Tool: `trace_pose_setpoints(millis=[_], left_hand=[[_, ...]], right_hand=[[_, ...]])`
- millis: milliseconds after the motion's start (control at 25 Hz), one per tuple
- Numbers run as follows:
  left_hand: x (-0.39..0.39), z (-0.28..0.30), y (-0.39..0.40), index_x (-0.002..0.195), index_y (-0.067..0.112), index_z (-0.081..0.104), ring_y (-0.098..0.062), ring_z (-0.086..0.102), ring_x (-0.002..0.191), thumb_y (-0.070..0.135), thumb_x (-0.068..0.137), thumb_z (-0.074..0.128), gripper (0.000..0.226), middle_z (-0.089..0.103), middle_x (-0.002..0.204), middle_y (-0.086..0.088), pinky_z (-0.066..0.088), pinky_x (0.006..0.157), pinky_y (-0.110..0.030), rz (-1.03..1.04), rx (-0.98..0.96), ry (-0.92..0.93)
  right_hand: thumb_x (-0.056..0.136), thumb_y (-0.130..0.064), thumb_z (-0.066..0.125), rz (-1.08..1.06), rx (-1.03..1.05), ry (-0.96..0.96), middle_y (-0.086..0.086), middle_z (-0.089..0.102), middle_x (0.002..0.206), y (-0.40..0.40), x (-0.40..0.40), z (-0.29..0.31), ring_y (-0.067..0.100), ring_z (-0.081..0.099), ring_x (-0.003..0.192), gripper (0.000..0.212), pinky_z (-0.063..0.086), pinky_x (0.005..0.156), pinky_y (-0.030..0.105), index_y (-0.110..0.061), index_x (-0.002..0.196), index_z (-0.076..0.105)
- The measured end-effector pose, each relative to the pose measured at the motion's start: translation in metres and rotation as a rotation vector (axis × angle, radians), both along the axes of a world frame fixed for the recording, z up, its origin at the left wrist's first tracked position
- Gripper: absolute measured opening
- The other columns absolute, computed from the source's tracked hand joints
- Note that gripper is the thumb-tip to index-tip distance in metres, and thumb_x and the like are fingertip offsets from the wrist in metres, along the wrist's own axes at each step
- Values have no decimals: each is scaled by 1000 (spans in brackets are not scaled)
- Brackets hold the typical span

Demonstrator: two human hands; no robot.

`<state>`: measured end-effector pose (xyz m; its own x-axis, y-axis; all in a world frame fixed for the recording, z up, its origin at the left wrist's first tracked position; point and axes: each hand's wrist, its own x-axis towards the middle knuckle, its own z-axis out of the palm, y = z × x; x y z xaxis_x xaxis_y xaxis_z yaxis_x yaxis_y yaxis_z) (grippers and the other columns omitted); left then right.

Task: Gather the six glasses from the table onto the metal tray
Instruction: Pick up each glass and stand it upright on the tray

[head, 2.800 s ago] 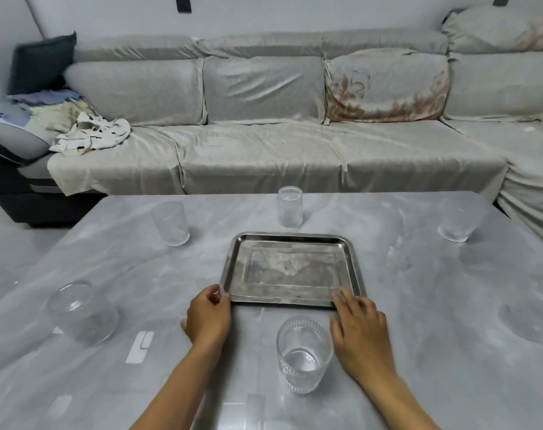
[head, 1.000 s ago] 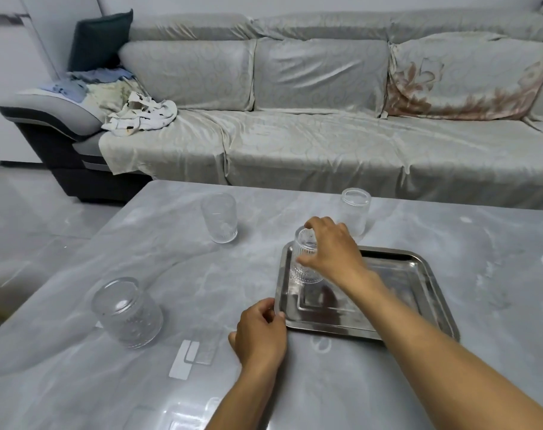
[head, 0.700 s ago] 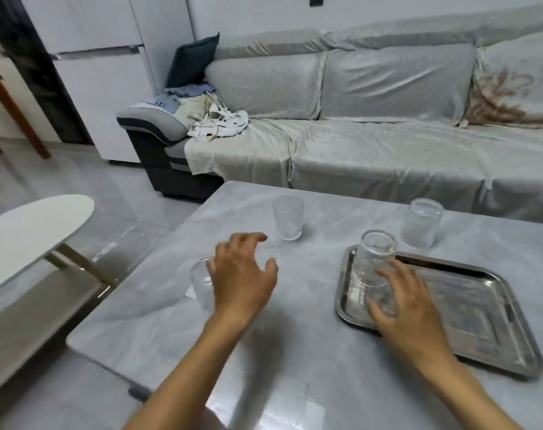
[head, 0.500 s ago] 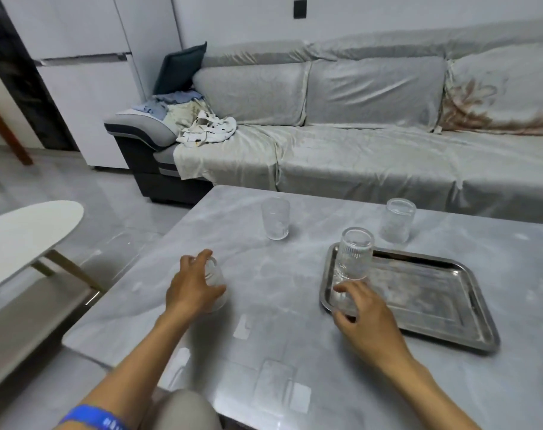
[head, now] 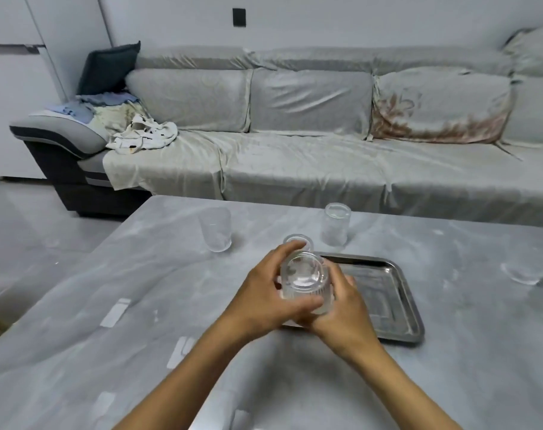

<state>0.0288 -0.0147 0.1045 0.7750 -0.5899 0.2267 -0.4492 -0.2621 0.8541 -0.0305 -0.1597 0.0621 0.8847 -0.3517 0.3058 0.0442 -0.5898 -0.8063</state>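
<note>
Ribbed glass [head: 306, 282] is gripped by both the left hand [head: 264, 297] and right hand [head: 341, 308] over the tray's [head: 397, 301] near-left corner; I'd set it down gently beside the glass [head: 298, 242] behind.

A long sofa [head: 310, 144] draped in pale grey covers stands against a plain light wall [head: 326, 20] bearing a small dark wall plate [head: 239, 17]. A dark cushion [head: 107, 71] and crumpled cloths [head: 140, 136] lie at its left end. The floor [head: 31, 237] is glossy grey tile.
</note>
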Motion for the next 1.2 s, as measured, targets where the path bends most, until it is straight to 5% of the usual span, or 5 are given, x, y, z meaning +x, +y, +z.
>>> trace_pose_setpoints(millis=[200, 400, 720, 1040, 1200], left_hand=[[52, -69, -8, 123, 19, 57, -21, 63, 96, 23, 78, 70, 47, 66, 105, -3, 53, 84, -32, 427, 122, 342], [75, -95, -17, 84, 25, 67, -23, 66, 81, 25, 64, 62, 21, 70, 78, 5, 55, 82, -44, 387, 330, 322], [87, -111, -21, 87, 24, 70, -27, 62, 77, 20, 56, 56, 34, 64, 71, 5, 50, 90, -53, 351, 259, 333], [123, -82, 20, 107, 21, 62, -18, 62, 86, 19, 73, 69, 35, 66, 102, -1, 55, 79, -38, 677, 107, 214], [188, -54, 39, 127, 25, 46, -33, 42, 120, 18, 72, 68, 60, 43, 132, -9, 44, 94, -44, 812, 417, -29]], right_hand=[[50, -38, 91, -233, 214, 38, -16, 64, 106, -83, 25, -22, 11, 64, 100, 79, 50, 82, 28, -35, 115, 47], [54, -35, 91, -234, 98, 144, -5, 57, 127, -105, 72, -47, 16, 54, 113, 92, 46, 93, 35, -28, 132, 41], [54, -40, 90, -189, 3, 221, -3, 61, 126, -101, 94, -73, 17, 57, 110, 89, 47, 93, 37, -25, 129, 43], [66, -30, 85, -216, 93, 258, 0, 47, 145, -81, 37, -65, 21, 48, 125, 94, 42, 99, 40, -34, 142, 29], [71, -26, 80, -73, 14, 230, -11, 55, 124, -56, -6, -57, 11, 56, 104, 75, 45, 90, 31, -60, 123, 36]])
